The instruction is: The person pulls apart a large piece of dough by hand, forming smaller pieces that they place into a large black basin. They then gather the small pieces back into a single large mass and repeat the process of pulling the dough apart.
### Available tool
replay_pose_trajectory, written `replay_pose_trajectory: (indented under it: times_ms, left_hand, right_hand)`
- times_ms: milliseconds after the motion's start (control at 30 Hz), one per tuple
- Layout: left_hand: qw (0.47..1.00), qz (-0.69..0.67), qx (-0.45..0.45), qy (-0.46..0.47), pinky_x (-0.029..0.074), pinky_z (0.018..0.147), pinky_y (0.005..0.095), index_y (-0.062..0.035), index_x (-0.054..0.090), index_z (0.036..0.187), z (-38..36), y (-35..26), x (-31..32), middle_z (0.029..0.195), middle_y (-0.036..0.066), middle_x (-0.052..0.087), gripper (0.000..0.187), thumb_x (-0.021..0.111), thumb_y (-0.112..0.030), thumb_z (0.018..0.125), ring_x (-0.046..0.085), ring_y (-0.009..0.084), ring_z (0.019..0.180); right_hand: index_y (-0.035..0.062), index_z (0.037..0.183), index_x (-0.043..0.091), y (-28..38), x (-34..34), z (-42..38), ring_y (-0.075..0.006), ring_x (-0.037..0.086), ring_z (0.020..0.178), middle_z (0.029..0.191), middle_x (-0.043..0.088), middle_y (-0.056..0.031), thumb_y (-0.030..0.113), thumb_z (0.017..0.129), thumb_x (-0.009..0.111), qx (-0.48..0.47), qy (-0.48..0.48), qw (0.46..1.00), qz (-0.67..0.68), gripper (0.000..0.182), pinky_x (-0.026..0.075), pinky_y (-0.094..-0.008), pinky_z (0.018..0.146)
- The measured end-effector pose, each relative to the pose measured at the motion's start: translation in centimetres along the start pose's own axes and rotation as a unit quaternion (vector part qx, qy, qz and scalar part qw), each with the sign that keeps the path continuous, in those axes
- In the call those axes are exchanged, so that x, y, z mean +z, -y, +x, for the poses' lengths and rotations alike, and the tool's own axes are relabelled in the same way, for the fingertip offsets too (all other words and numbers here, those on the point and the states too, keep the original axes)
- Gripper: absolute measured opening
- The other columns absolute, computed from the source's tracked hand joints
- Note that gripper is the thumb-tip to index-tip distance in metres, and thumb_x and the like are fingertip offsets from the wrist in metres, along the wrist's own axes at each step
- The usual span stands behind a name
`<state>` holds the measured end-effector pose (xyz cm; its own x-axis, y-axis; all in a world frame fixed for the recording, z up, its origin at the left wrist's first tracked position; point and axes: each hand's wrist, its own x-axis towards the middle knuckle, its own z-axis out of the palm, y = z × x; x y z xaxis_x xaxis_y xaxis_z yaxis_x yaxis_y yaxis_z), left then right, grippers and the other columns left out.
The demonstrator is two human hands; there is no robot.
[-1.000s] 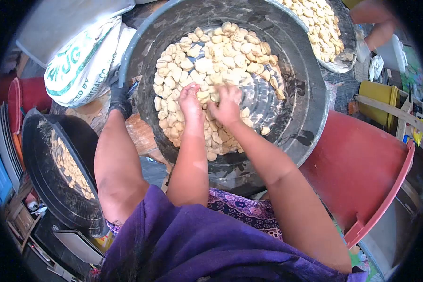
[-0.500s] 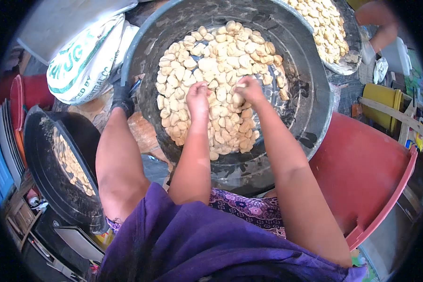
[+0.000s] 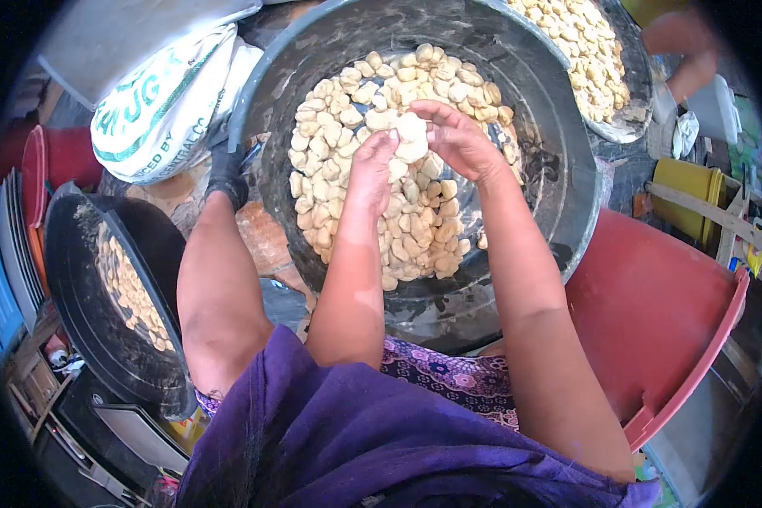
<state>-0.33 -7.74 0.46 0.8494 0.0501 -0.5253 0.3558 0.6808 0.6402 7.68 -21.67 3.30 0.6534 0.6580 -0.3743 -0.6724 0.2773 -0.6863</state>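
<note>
A wide black tub (image 3: 580, 190) in front of me holds a heap of pale, rounded, dough-like pieces (image 3: 419, 241); their exact kind I cannot make out. Above the heap, one pale dough-like piece (image 3: 411, 138) is lifted between my hands. My left hand (image 3: 372, 172) pinches its left edge with closed fingers. On the other side, my right hand (image 3: 467, 146) curls its fingers round the right edge. Bare tub floor shows at the right of the heap.
At upper right, another round tray (image 3: 622, 127) bears similar pieces, beside another person's arm (image 3: 694, 51). A white sack with green print (image 3: 165, 127) lies left. A tilted black basin (image 3: 68, 313) with pieces stands lower left. A red plastic chair (image 3: 643, 313) is at right.
Both hands have risen from the heap and come together, with one pale piece now held up between them. The right fingers are more spread. The view has shifted slightly.
</note>
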Motion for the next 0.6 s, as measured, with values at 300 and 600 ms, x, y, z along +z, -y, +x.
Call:
replay_pose_trajectory:
  times_ms: [300, 600]
  left_hand:
    - [0.999, -0.004, 0.008, 0.045, 0.043, 0.053, 0.0229, -0.0046, 0.052, 0.107, -0.5, -1.3, -0.2, 0.088, 0.004, 0.06, 0.025, 0.056, -0.018, 0.086, 0.056, 0.0114, 0.069]
    - [0.995, -0.099, -0.003, 0.01, 0.042, 0.053, 0.0259, -0.0057, 0.056, 0.099, -0.5, -1.1, -1.8, 0.083, 0.005, 0.059, 0.025, 0.055, -0.027, 0.086, 0.054, 0.0135, 0.066]
  right_hand:
    - [0.0069, 0.096, 0.054, 0.3, -0.3, 1.2, -0.013, 0.056, 0.086, 0.089, 0.059, -0.0022, 0.003, 0.075, 0.062, -0.057, -0.066, 0.986, -0.142, 0.022, 0.046, -0.0282, 0.074]
    - [0.0081, 0.118, 0.048, 2.3, -1.3, 1.1, -0.0141, 0.053, 0.08, 0.095, 0.054, -0.0051, 0.023, 0.088, 0.053, -0.024, -0.237, 0.968, -0.08, 0.034, 0.043, -0.0255, 0.062]
